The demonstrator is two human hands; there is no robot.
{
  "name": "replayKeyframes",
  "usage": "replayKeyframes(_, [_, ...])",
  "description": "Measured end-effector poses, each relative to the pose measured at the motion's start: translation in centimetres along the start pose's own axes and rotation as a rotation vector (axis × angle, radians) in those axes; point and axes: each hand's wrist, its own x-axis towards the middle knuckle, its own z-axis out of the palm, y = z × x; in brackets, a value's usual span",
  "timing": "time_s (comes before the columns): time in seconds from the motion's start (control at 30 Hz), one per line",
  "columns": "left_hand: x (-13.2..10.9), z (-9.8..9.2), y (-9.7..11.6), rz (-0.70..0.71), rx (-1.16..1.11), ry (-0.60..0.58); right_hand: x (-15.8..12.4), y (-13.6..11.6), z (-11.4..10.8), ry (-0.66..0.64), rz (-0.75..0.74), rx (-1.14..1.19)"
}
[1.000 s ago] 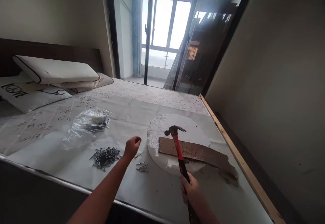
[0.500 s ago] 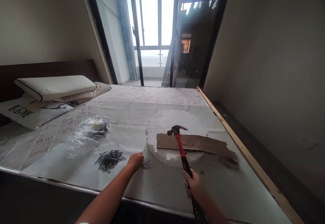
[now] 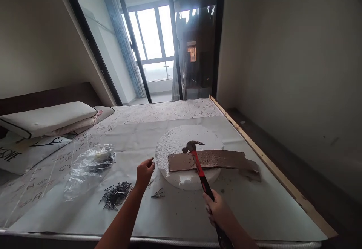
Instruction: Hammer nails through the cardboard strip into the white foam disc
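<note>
1. The bed (image 3: 181, 219) in front of you is covered by a pale sheet, with stacked pillows (image 3: 48, 119) at its far left
2. A round white foam disc (image 3: 183, 143) lies on the sheet just ahead of your hands, right of centre
3. A long brown cardboard strip (image 3: 223, 159) lies across the disc, dotted with small marks, its right end hanging past the disc onto the sheet
4. A crumpled clear plastic bag (image 3: 87, 166) sits to the left, well apart from the disc
5. Your right hand (image 3: 220, 213) is closed tight around the lower handle of a red and black hammer (image 3: 199, 166), whose head hovers over the left part of the strip
6. Your left hand (image 3: 144, 173) is raised just left of the disc, thumb and fingertip pinched on a thin nail (image 3: 152, 161)
7. A loose pile of nails (image 3: 115, 195) lies near your left wrist
8. A few stray nails (image 3: 158, 194) lie between your two hands
</note>
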Motion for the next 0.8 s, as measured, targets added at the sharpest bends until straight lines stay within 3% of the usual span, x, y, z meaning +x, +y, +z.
replayKeyframes(0.1, [1.2, 2.7, 3.3, 0.01, -0.224, -0.085, 0.2, 0.1, -0.1, -0.008, -0.002, 0.028])
replayKeyframes(0.23, [2.4, 6.9, 5.5, 0.064, -0.244, -0.036, 0.6, 0.8, -0.6, -0.012, 0.029, 0.048])
replayKeyframes(0.43, [3.3, 9.9, 4.4, 0.055, -0.225, -0.049, 1.2, 1.8, -1.4, 0.031, 0.047, 0.037])
replayKeyframes(0.8, [3.4, 11.3, 3.1, 0.059, -0.184, -0.047, 1.2, 1.0, -0.3, 0.051, 0.096, 0.0])
